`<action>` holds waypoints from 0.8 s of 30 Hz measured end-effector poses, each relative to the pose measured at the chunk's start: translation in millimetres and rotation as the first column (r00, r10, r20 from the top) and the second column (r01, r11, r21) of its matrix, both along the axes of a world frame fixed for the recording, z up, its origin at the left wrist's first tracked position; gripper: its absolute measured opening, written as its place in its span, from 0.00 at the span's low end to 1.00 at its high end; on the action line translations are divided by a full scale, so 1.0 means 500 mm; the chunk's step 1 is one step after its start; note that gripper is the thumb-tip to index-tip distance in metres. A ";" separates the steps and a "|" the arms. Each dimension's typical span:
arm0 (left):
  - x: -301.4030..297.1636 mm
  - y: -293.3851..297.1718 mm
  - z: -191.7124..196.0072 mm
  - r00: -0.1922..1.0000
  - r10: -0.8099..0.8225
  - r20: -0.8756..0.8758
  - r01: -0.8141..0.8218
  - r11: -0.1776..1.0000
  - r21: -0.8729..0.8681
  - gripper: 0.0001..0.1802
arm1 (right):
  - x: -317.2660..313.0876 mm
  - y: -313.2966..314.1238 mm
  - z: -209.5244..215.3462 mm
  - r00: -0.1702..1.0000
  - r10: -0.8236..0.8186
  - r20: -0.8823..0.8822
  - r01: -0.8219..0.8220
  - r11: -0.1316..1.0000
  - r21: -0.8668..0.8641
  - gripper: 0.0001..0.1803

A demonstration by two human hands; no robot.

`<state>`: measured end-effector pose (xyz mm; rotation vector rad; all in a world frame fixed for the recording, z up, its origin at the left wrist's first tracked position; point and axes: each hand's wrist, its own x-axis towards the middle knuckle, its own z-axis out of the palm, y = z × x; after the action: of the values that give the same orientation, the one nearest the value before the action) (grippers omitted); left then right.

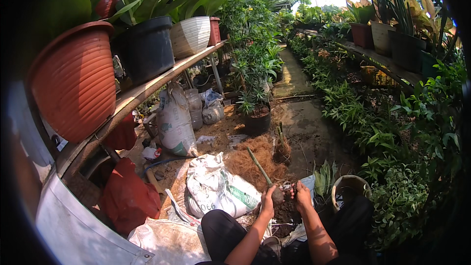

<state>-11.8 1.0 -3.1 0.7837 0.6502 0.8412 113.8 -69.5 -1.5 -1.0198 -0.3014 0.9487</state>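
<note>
My left hand [267, 202] is closed around the base of a green plant stem [258, 165], which slants up and to the left. A round brown soil ball [277, 196] sits at the stem's lower end, beside my fingers. Just right of it, my right hand [303, 197] has its fingers curled inward; what they hold, if anything, is too small to name. Dark soil [285, 213] lies below and between both hands. Beyond them is a heap of brown coconut fibre [252, 164], with another fibre-wrapped root ball [282, 152] with short stems standing at its right.
White sacks [221, 191] lie left of my hands, and a red bag [130, 191] farther left. A pale round pot [338, 191] stands at my right knee. Leafy plants [353, 118] line the right side. Large pots fill the shelf [142, 86] at left; a potted shrub [257, 122] stands ahead.
</note>
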 end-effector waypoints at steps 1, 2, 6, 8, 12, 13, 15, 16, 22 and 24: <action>0.000 0.000 0.001 1.000 0.001 -0.001 -0.001 1.000 -0.002 0.17 | -0.001 0.000 0.002 1.000 0.000 -0.016 0.000 1.000 0.003 0.19; -0.004 0.004 -0.005 1.000 0.006 -0.001 -0.006 1.000 0.002 0.17 | -0.008 0.002 0.009 0.998 -0.005 -0.058 0.007 1.000 0.024 0.19; -0.005 0.004 -0.004 1.000 0.011 0.000 -0.011 1.000 -0.001 0.17 | -0.005 0.000 0.008 0.998 0.003 -0.065 0.000 0.999 0.049 0.18; -0.003 -0.003 0.007 1.000 0.010 0.008 -0.010 1.000 -0.012 0.17 | 0.003 -0.004 -0.001 1.000 0.008 0.000 -0.008 1.000 0.019 0.18; -0.004 -0.005 0.011 1.000 0.008 0.022 -0.007 1.000 -0.024 0.17 | 0.003 -0.002 -0.005 1.000 0.008 -0.008 -0.008 1.000 -0.004 0.18; -0.003 -0.005 0.010 1.000 0.003 0.022 -0.002 1.000 -0.025 0.17 | 0.003 -0.002 -0.004 0.999 0.009 -0.038 -0.009 1.000 0.007 0.17; -0.005 -0.007 0.017 1.000 0.016 0.014 -0.016 1.000 -0.020 0.15 | -0.009 -0.002 0.012 0.996 0.009 -0.092 -0.003 0.998 0.062 0.16; -0.005 -0.008 0.021 1.000 0.022 0.010 -0.022 1.000 -0.018 0.14 | -0.013 -0.002 0.020 0.993 0.009 -0.119 0.002 0.996 0.089 0.16; 0.001 0.033 -0.050 0.993 0.110 -0.035 -0.106 0.990 0.090 0.13 | -0.010 0.006 -0.005 1.000 0.027 0.011 -0.027 0.999 0.036 0.14; 0.005 0.031 -0.056 0.992 0.117 -0.042 -0.113 0.990 0.087 0.13 | -0.010 0.004 -0.007 0.999 0.011 0.038 -0.013 0.999 0.053 0.14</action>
<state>-9.6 16.3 -31.0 0.8509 0.7107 0.9630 108.7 -67.6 -5.2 -0.9893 -0.3629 0.9287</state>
